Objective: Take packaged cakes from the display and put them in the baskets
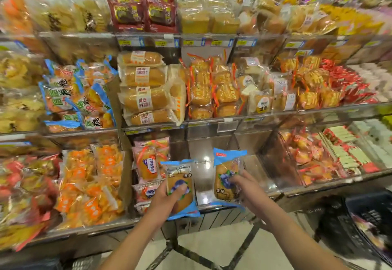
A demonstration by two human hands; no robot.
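Observation:
My left hand [167, 197] grips a blue-edged packaged cake [180, 176] with a blueberry picture, held upright in front of the lowest display shelf. My right hand [248, 189] grips a second blue-edged packaged cake [227, 170] of the same kind, a little higher and to the right. Both packs hang over a bare metal bin [203, 153] in the shelf's middle. A dark plastic basket [369, 216] stands at the lower right on the floor, with some packs inside.
Three tiers of display shelves [148, 36] hold many wrapped breads and cakes. Pink-and-orange packs [148, 163] lie left of my left hand, orange packs [93, 182] further left, red packs [307, 157] to the right. Tiled floor [212, 248] lies below my arms.

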